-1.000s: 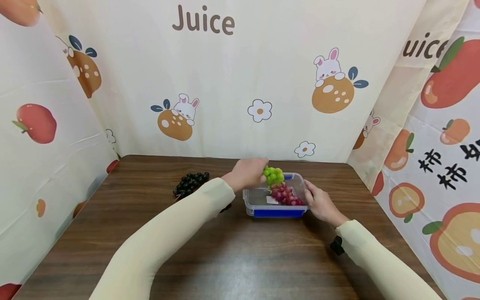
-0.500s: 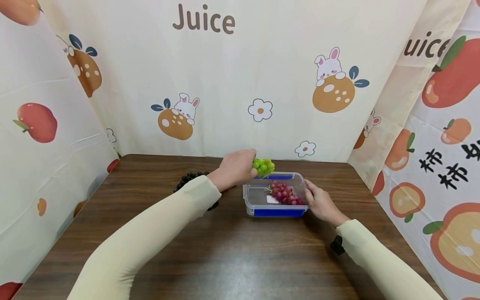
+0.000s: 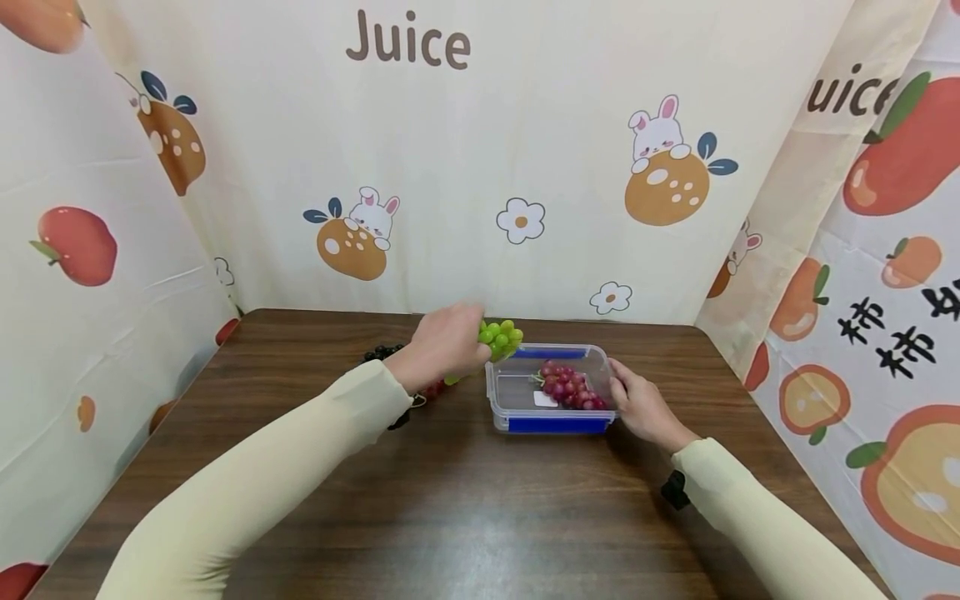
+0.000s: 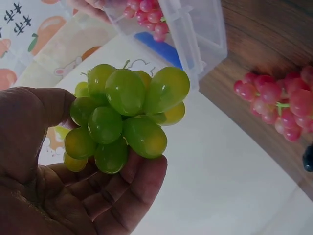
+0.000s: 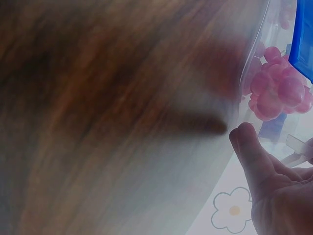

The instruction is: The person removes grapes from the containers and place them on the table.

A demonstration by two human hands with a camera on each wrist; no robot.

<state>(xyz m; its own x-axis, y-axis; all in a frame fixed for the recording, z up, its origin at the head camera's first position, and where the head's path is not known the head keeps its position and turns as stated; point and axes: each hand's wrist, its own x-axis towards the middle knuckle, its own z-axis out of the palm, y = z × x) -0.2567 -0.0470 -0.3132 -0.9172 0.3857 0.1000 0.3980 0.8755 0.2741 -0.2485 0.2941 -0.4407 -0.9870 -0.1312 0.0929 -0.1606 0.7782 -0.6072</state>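
My left hand (image 3: 446, 346) holds a bunch of green grapes (image 4: 122, 117) in the air, just left of the food container. Thumb and fingers close around the bunch in the left wrist view. The clear plastic food container (image 3: 504, 422) with blue clips stands uncovered on the table, a bunch of red grapes (image 3: 572, 388) lying in its right half. At the container's right end, my right hand (image 3: 641, 404) grips the wall, its thumb (image 5: 247, 139) against the plastic in the right wrist view.
Behind my left hand, a second bunch of red grapes (image 4: 288, 103) lies on the wooden table (image 3: 480, 517), partly hidden in the head view. Dark grapes (image 3: 381, 352) lie beyond it, mostly covered by the wrist. A printed curtain (image 3: 450, 167) rises along the table's back edge.
My left hand has carried the green grapes leftward, from over the container to beside its left edge. The right hand and the container have stayed in place.
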